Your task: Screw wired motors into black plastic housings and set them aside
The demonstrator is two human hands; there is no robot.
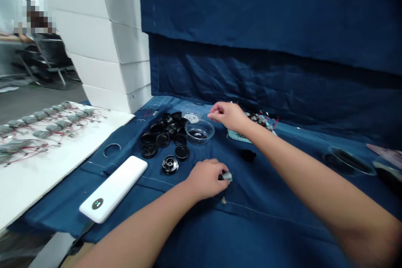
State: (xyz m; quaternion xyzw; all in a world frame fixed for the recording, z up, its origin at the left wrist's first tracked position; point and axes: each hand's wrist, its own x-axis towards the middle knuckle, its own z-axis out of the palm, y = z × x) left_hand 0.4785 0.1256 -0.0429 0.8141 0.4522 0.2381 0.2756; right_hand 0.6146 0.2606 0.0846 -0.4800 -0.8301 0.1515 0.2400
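My left hand (207, 179) is low over the blue cloth, its fingers closed around a small grey part with a green edge (227, 176). Much of that part is hidden by the fingers. Farther back, my right hand (228, 115) is raised just right of a clear plastic bowl (201, 132) with small dark pieces in it. Its thumb and fingertips are pinched together; anything between them is too small to make out. A round black part with a silvery inside (170, 164) and a black cap (182, 152) lie left of my left hand.
Several black round parts (163, 139) are heaped left of the bowl. Behind my right forearm stands a light-blue basket (238, 136) of wired parts. A white power bank (114, 188), a white board (72, 138) with grey wired units, and stacked white boxes (97, 37) are leftward.
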